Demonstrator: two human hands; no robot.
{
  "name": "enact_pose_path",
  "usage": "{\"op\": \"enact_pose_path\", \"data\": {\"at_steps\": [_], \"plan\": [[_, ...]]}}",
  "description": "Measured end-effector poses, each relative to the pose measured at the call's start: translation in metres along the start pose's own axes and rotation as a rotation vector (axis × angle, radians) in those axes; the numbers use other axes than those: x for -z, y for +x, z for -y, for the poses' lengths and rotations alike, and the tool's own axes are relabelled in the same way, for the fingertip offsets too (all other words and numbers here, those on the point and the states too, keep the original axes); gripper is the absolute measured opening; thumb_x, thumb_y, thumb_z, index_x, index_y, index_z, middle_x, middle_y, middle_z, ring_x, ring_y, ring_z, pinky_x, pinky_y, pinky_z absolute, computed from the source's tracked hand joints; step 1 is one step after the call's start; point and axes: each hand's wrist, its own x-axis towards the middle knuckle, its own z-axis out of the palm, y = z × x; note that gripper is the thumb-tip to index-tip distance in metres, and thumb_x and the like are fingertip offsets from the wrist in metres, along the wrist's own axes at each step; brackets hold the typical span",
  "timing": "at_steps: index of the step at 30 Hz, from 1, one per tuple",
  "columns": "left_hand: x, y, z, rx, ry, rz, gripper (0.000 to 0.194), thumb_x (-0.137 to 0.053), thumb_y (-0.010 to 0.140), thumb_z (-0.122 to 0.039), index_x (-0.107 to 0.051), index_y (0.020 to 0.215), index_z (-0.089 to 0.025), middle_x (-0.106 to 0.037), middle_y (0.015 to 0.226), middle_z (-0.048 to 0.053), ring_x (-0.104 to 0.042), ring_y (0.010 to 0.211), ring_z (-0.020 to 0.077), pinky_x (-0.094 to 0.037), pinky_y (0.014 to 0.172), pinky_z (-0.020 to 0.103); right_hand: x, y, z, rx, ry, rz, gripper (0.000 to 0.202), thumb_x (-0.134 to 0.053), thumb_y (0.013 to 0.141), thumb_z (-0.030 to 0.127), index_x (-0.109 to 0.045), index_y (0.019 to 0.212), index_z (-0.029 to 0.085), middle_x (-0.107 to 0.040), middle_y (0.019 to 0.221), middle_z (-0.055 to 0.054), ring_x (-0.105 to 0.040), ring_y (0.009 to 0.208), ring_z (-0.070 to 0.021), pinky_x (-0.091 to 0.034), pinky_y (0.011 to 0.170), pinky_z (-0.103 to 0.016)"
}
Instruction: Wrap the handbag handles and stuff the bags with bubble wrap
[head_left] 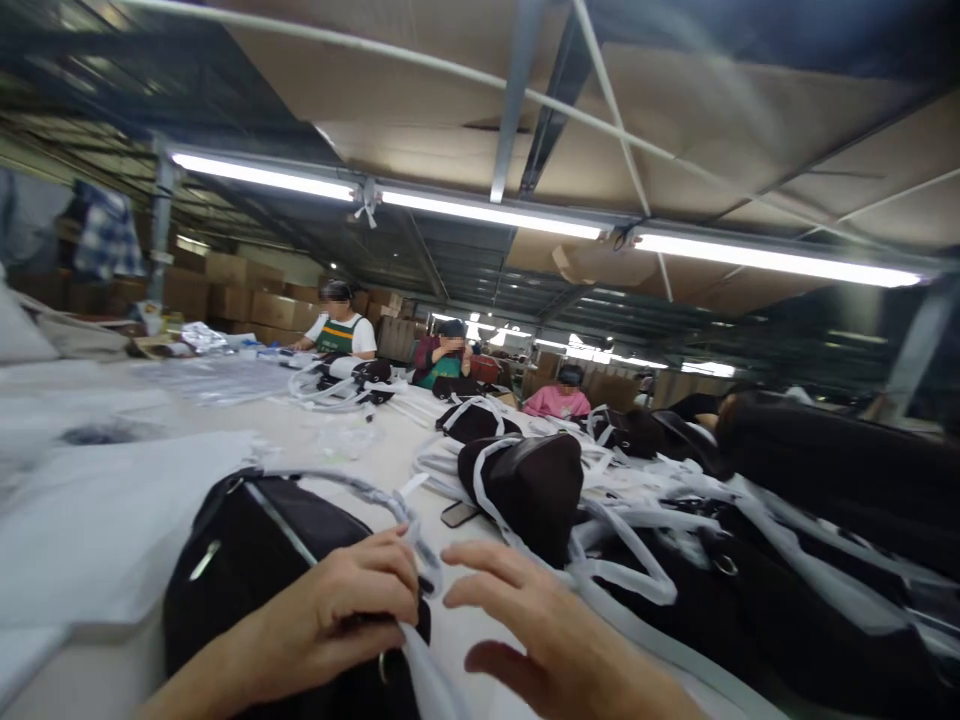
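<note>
1. Step in hand, as judged: you are working on the wrapped strap (390, 505) of the black bag (255, 560) at lower left of the frame. The bag lies on the long table (300, 430), just under your hands.
2. Left hand (352, 610): fingers curled together and clamped on the strap's pale wrapping where it meets the bag, near a metal ring (384, 665) at bottom centre.
3. Right hand (540, 640): fingers spread apart, holding nothing, hovering just right of the left hand and near the strap's end.
4. Next move, as judged: your right hand needs a firm pinch on the loose wrapping close to the left grip, while the left keeps the bag from sliding.
5. Count, bags: one under your hands; one upright dark bag (532, 490) at centre; a heap of further dark bags (787, 560) with pale straps across the right half. Blur keeps me from counting that heap.
6. Count, people: three seated co-workers are clear at upper centre: one in a white top (341, 330), one in a dark red top (442, 360), one in pink (559, 400).
7. Count, lights: three lit tubes (487, 212) run in a line overhead.
8. Cardboard boxes (240, 295) stacked at upper left; number not countable.
</note>
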Motion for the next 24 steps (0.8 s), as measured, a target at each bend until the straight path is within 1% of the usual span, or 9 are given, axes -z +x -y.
{"op": "enact_pose_path", "data": {"at_steps": [2,4,5,7,9,12,16,20,24], "plan": [[0.01,-0.013,-0.014,0.028,-0.025,0.025,0.015,-0.053,0.097,-0.025,-0.067,0.093,-0.024,-0.068,0.095,0.004,-0.062,0.097,0.0167,-0.034,0.112,0.037,-0.005,0.023,0.008,0.115,-0.056,0.05,0.051,-0.071,0.085,0.029,-0.055,0.132,0.02,-0.042,0.152,-0.014,-0.032,0.144,-0.0264,-0.029,0.117,-0.044],[0.018,-0.025,-0.027,0.055,-0.06,0.03,0.017,-0.053,0.097,-0.031,-0.069,0.093,-0.024,-0.068,0.096,0.005,-0.064,0.097,0.0169,-0.046,0.099,0.028,-0.011,0.051,0.011,0.248,-0.058,0.107,0.083,-0.079,0.076,0.038,-0.04,0.147,0.02,-0.031,0.158,-0.016,-0.02,0.149,-0.0296,-0.019,0.121,-0.048],[0.022,-0.031,-0.032,0.069,-0.074,0.032,0.019,-0.053,0.097,-0.033,-0.07,0.094,-0.025,-0.069,0.096,0.005,-0.065,0.095,0.0167,-0.05,0.091,0.025,-0.015,0.065,0.011,0.325,-0.035,0.136,0.098,-0.084,0.07,0.039,-0.033,0.151,0.021,-0.029,0.159,-0.016,-0.017,0.149,-0.0303,-0.016,0.121,-0.049],[0.028,-0.043,-0.04,0.102,-0.061,0.024,0.026,-0.049,0.098,-0.04,-0.072,0.097,-0.026,-0.07,0.101,0.005,-0.065,0.096,0.0172,-0.05,0.088,0.024,-0.023,0.091,0.013,0.461,0.051,0.204,0.113,-0.088,0.063,0.037,-0.023,0.155,0.021,-0.029,0.159,-0.015,-0.018,0.149,-0.0287,-0.017,0.121,-0.044],[0.033,-0.057,-0.045,0.141,0.012,-0.015,0.034,-0.044,0.099,-0.047,-0.073,0.099,-0.028,-0.069,0.109,0.006,-0.063,0.104,0.0189,-0.047,0.097,0.027,-0.032,0.111,0.016,0.521,0.151,0.258,0.118,-0.088,0.062,0.034,-0.018,0.156,0.021,-0.034,0.157,-0.014,-0.028,0.146,-0.0266,-0.024,0.119,-0.037],[0.035,-0.079,-0.049,0.232,0.103,-0.091,0.044,-0.038,0.097,-0.056,-0.074,0.101,-0.033,-0.062,0.12,0.007,-0.057,0.115,0.022,-0.043,0.104,0.033,-0.046,0.13,0.022,0.483,0.235,0.286,0.126,-0.09,0.057,0.035,-0.014,0.157,0.023,-0.044,0.151,-0.014,-0.045,0.136,-0.0294,-0.035,0.112,-0.037],[0.031,-0.099,-0.049,0.341,0.069,-0.166,0.051,-0.035,0.093,-0.064,-0.076,0.096,-0.033,-0.059,0.118,0.008,-0.053,0.116,0.0233,-0.044,0.103,0.036,-0.065,0.139,0.033,0.412,0.241,0.274,0.13,-0.09,0.052,0.035,-0.014,0.157,0.023,-0.054,0.141,-0.014,-0.055,0.123,-0.0337,-0.044,0.104,-0.043],[0.031,-0.099,-0.049,0.339,0.05,-0.173,0.058,-0.033,0.092,-0.066,-0.078,0.089,-0.03,-0.059,0.116,0.009,-0.05,0.115,0.0243,-0.04,0.106,0.037,-0.077,0.125,0.039,0.274,0.219,0.187,0.121,-0.084,0.058,0.029,-0.015,0.156,0.017,-0.064,0.127,-0.016,-0.062,0.11,-0.0333,-0.051,0.093,-0.041],[0.035,-0.088,-0.05,0.297,0.031,-0.098,0.056,-0.034,0.092,-0.066,-0.08,0.085,-0.033,-0.059,0.12,0.008,-0.045,0.12,0.0271,-0.031,0.111,0.041,-0.09,0.095,0.036,0.091,0.235,0.108,0.114,-0.081,0.061,0.027,-0.019,0.156,0.023,-0.066,0.128,-0.013,-0.067,0.104,-0.0319,-0.054,0.087,-0.038]]}}
